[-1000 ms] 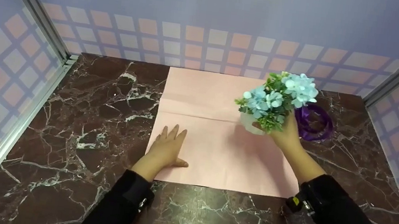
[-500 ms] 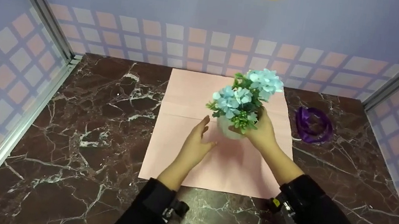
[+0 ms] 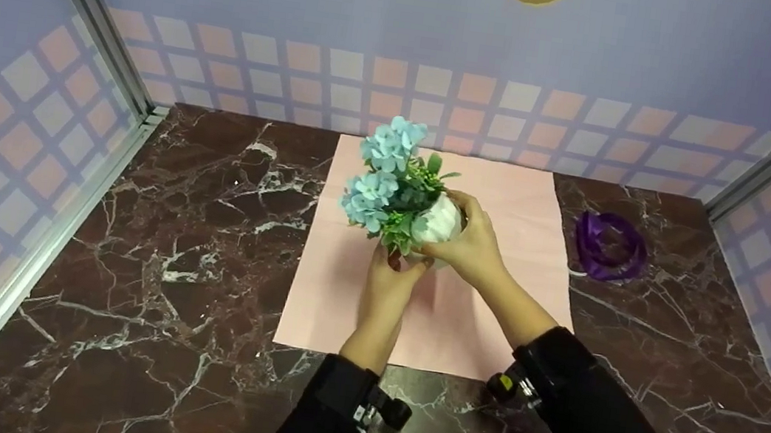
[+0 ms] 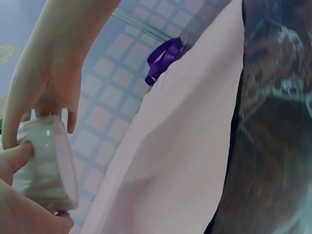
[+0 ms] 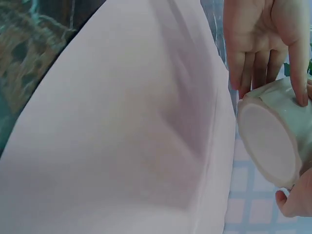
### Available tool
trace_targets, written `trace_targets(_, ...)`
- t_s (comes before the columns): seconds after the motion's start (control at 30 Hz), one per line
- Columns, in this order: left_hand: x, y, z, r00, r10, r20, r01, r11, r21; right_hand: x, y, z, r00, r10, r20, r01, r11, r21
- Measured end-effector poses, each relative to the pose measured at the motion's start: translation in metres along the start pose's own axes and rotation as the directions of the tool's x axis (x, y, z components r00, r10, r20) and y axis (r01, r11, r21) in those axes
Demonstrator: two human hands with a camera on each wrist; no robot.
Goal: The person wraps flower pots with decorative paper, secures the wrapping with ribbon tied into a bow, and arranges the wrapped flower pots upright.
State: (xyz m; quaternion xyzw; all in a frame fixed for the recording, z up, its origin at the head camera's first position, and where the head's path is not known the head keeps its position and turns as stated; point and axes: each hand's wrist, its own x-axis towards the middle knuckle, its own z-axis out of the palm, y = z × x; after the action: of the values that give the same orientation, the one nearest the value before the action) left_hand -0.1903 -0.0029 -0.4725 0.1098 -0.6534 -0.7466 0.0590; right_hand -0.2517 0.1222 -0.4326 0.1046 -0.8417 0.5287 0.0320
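Note:
A white flowerpot (image 3: 441,222) with blue artificial flowers (image 3: 385,164) and green leaves is held above a pink sheet of paper (image 3: 491,320). It is tipped, with the flowers pointing left; its round base faces the camera in the right wrist view. My right hand (image 3: 474,247) grips the pot from its right side. Thumb against the pot's side and fingers behind it, my left hand (image 3: 389,288) holds it from below left. In the left wrist view the pot (image 4: 41,165) sits between both hands. Leaves hide part of the left fingers in the head view.
A coil of purple ribbon (image 3: 608,247) lies on the dark marbled tabletop (image 3: 201,259), right of the paper. Patterned panels (image 3: 314,80) enclose the table at the back and both sides.
The right hand has carried the potted flowers leftward and tipped them over to the left. My left hand has lifted off the paper, moved right and taken hold of the pot.

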Motion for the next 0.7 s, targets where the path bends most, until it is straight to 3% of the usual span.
trace_targets(0.13, 0.003, -0.006, 0.004, 0.997, -0.042, -0.059, 0.034, 0.99, -0.14, 0.006, -0.001, 0.01, 1.0, -0.003, -0.002, 0.003, 0.999, -0.034)
trace_targets(0.37, 0.018, -0.008, 0.008, 0.983, 0.007, -0.183, -0.068, 0.942, -0.328, 0.02, -0.009, 0.028, 0.999, 0.01, 0.049, -0.003, 0.989, -0.147)
trace_targets(0.53, 0.027, -0.003, 0.008, 0.963, -0.062, -0.262, -0.052, 0.911, -0.409, 0.034, -0.013, 0.033, 0.989, -0.026, 0.149, 0.055, 0.979, -0.199)
trace_targets(0.7, 0.035, 0.006, 0.009, 0.942, -0.121, -0.313, -0.063, 0.852, -0.52, 0.05, -0.017, 0.038, 0.972, -0.09, 0.215, 0.14, 0.963, -0.228)
